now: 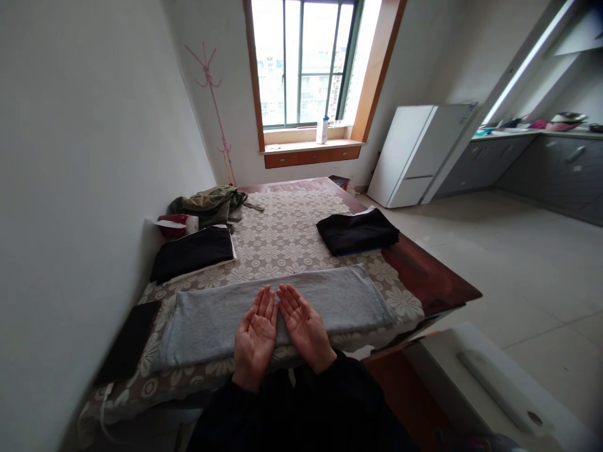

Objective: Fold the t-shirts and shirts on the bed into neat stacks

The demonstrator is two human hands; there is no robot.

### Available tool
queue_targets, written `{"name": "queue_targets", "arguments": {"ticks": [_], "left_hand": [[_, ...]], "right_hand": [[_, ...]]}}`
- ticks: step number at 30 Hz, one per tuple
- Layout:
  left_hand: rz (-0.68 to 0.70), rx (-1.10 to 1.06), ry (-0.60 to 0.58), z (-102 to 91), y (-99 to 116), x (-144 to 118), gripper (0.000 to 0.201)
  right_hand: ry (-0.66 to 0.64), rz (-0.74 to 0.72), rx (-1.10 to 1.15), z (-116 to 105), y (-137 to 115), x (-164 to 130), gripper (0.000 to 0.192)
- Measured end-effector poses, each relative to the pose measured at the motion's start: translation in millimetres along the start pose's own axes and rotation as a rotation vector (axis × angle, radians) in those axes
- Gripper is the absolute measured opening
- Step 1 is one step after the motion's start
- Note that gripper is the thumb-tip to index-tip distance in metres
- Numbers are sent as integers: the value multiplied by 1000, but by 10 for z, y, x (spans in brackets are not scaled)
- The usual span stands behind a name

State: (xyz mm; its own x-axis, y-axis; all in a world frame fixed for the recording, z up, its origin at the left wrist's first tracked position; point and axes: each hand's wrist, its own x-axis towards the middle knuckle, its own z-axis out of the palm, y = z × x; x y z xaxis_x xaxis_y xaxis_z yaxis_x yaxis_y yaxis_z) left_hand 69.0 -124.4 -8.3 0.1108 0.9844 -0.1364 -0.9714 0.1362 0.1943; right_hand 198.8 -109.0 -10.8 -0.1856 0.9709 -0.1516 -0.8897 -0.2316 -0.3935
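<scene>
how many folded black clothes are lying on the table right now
2. One folded black garment lies on the right side of the table, another black garment on the left by the wall. A flat dark item at the near-left edge is unclear.

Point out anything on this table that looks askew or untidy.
The olive garment at the far left corner lies crumpled in a heap, while the black stacks and the grey cloth are folded flat. Both hands hover palms up, empty, above the grey cloth.
</scene>
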Motion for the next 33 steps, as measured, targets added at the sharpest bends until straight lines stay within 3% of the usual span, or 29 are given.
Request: {"name": "queue_targets", "arguments": {"ticks": [10, 18, 27, 30, 33], "left_hand": [[39, 36, -10, -31, -20, -5, 65], [55, 10, -27, -61, -16, 0, 74], [39, 19, -57, -29, -25, -31, 77], [41, 23, -78, -39, -19, -44, 73], [54, 10, -95, -35, 4, -68, 56]], "right_hand": [[-7, -27, 4, -33, 36, -8, 28], [11, -29, 12, -22, 37, -15, 27], [-1, -70, 3, -1, 27, -54, 36], [-2, -71, 2, 20, 23, -68, 38], [3, -69, 14, 42, 17, -73, 30]]}}
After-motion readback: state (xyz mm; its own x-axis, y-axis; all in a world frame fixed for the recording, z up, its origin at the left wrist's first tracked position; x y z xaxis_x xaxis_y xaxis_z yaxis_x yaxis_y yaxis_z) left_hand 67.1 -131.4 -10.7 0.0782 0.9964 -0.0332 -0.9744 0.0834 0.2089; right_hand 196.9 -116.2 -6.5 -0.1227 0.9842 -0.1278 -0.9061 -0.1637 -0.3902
